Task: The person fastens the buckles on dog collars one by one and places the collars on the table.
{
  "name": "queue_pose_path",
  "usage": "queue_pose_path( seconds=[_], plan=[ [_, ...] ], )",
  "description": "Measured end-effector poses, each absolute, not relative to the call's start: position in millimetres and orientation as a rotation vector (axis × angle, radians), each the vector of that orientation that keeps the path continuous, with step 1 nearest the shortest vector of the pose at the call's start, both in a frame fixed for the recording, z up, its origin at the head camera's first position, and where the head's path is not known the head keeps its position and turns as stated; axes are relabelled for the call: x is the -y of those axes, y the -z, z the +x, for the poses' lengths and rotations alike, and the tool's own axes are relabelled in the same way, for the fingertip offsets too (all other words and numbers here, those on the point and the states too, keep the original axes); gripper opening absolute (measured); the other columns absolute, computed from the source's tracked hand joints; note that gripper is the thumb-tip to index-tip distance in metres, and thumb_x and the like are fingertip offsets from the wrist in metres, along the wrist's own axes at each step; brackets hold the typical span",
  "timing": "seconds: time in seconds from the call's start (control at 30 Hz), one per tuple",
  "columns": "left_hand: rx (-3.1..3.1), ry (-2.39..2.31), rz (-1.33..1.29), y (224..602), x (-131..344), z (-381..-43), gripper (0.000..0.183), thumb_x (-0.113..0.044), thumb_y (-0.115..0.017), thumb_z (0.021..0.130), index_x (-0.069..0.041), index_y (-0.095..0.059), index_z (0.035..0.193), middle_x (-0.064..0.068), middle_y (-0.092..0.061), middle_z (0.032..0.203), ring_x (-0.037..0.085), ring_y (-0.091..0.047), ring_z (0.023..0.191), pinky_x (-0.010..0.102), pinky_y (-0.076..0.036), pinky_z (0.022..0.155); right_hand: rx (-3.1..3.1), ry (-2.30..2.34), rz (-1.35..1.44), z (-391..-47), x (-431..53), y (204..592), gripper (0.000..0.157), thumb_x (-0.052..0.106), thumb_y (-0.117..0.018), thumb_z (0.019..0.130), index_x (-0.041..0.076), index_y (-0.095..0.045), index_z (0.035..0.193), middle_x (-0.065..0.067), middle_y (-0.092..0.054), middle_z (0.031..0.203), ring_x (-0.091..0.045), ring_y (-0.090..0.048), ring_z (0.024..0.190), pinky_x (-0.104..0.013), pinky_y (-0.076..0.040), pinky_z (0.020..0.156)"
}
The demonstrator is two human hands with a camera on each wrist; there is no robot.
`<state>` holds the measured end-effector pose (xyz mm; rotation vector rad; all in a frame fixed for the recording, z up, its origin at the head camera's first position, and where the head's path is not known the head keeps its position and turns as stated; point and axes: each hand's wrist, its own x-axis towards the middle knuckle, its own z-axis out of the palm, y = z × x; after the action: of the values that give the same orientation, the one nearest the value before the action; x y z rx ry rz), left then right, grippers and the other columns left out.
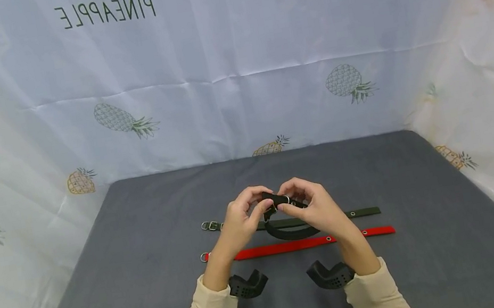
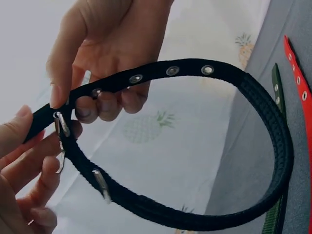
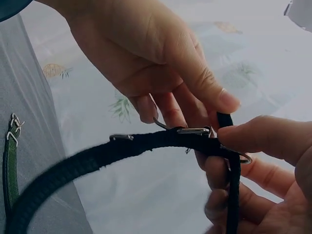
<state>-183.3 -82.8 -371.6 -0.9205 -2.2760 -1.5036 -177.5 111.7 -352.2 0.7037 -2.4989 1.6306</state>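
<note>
Both hands hold a black collar [image 1: 291,235] above the table, its band bent into a loop. My left hand [image 1: 241,219] pinches the strap's tip beside the metal buckle [image 2: 62,124]. With thumb and fingers, my right hand [image 1: 316,206] grips the eyelet part of the strap close to that buckle. In the left wrist view the strap meets the buckle and its tip sticks out beyond it; whether the prong sits in an eyelet cannot be told. A metal ring [image 2: 101,186] sits farther along the band.
Beneath the hands, a green collar [image 1: 365,212] and a red collar [image 1: 281,248] lie stretched out side by side on the grey tabletop [image 1: 150,277]. White curtains [image 1: 228,33] printed with pineapples hang behind and at both sides.
</note>
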Motion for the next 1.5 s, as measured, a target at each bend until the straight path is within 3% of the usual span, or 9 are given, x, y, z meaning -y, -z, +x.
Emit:
queue_pose_path(
  seconds=[0.13, 0.27, 0.37, 0.67, 0.9, 1.0, 1.2, 1.5],
  plan=[
    [2.276, 1.503, -0.869, 371.3, 81.4, -184.1, 0.025, -0.012, -0.062, 0.094, -0.006, -0.061, 0.118, 0.013, -0.067, 0.110, 0.024, -0.065, 0.101, 0.035, -0.054, 0.086, 2.484, -1.664, 0.729, -179.6, -111.7, 350.9, 0.018, 0.006, -0.066, 0.090, 0.003, -0.060, 0.107, -0.015, -0.065, 0.091, -0.008, -0.049, 0.072, -0.023, -0.041, 0.065],
    [2.239, 1.537, -0.839, 373.3, 79.8, -184.3, 0.038, -0.008, -0.072, 0.084, -0.004, -0.063, 0.122, 0.014, -0.071, 0.108, 0.025, -0.066, 0.099, 0.036, -0.054, 0.086, 2.443, -1.710, 0.730, -179.5, -112.7, 351.0, 0.017, 0.005, -0.063, 0.092, 0.002, -0.058, 0.108, -0.008, -0.056, 0.079, -0.010, -0.042, 0.064, -0.025, -0.036, 0.059],
    [2.236, 1.560, -0.823, 376.3, 77.9, -184.3, 0.038, -0.007, -0.075, 0.081, -0.003, -0.066, 0.118, 0.014, -0.072, 0.107, 0.024, -0.066, 0.098, 0.034, -0.055, 0.086, 2.403, -1.759, 0.697, -178.2, -114.4, 351.6, 0.018, 0.004, -0.061, 0.093, 0.000, -0.056, 0.109, 0.001, -0.051, 0.076, -0.011, -0.040, 0.062, -0.026, -0.035, 0.059],
    [2.119, 1.555, -0.844, 377.6, 72.8, -185.1, 0.027, -0.003, -0.067, 0.088, 0.000, -0.066, 0.114, 0.017, -0.070, 0.108, 0.026, -0.067, 0.100, 0.031, -0.056, 0.088, 2.273, -1.887, 0.690, -176.8, -111.5, 348.6, 0.024, 0.008, -0.059, 0.095, -0.003, -0.058, 0.117, 0.007, -0.057, 0.082, -0.011, -0.047, 0.071, -0.024, -0.039, 0.065],
    [2.131, 1.460, -0.863, 381.6, 71.9, -184.5, 0.024, -0.006, -0.062, 0.092, 0.002, -0.066, 0.115, 0.015, -0.069, 0.101, 0.024, -0.066, 0.095, 0.034, -0.057, 0.084, 2.191, -1.924, 0.718, -175.7, -107.2, 353.4, 0.022, 0.006, -0.058, 0.095, -0.008, -0.060, 0.112, 0.011, -0.054, 0.080, -0.013, -0.048, 0.070, -0.020, -0.043, 0.067],
    [2.097, 1.485, -0.860, 382.9, 70.5, -184.3, 0.022, -0.007, -0.059, 0.094, 0.001, -0.065, 0.115, 0.015, -0.068, 0.099, 0.022, -0.064, 0.087, 0.031, -0.057, 0.077, 2.184, -1.933, 0.698, -174.5, -107.1, 353.8, 0.021, 0.006, -0.059, 0.095, -0.007, -0.060, 0.111, 0.010, -0.053, 0.080, -0.015, -0.050, 0.072, -0.018, -0.046, 0.072],
    [2.007, 1.524, -0.866, 381.5, 67.8, -183.3, 0.021, -0.006, -0.056, 0.096, 0.002, -0.063, 0.114, 0.015, -0.064, 0.092, 0.022, -0.060, 0.074, 0.022, -0.053, 0.063, 2.160, -1.926, 0.699, -173.9, -107.1, 354.3, 0.019, 0.003, -0.060, 0.092, -0.009, -0.060, 0.107, 0.013, -0.056, 0.084, -0.007, -0.053, 0.076, -0.017, -0.048, 0.073],
    [1.972, 1.467, -0.947, 381.2, 67.0, -183.2, 0.028, -0.017, -0.050, 0.100, 0.003, -0.060, 0.118, 0.015, -0.061, 0.095, 0.023, -0.062, 0.080, 0.023, -0.055, 0.070, 2.193, -1.877, 0.721, -173.9, -110.5, 353.1, 0.015, 0.000, -0.063, 0.089, -0.009, -0.064, 0.101, 0.018, -0.062, 0.086, -0.006, -0.056, 0.072, -0.019, -0.049, 0.067]
  ],
)
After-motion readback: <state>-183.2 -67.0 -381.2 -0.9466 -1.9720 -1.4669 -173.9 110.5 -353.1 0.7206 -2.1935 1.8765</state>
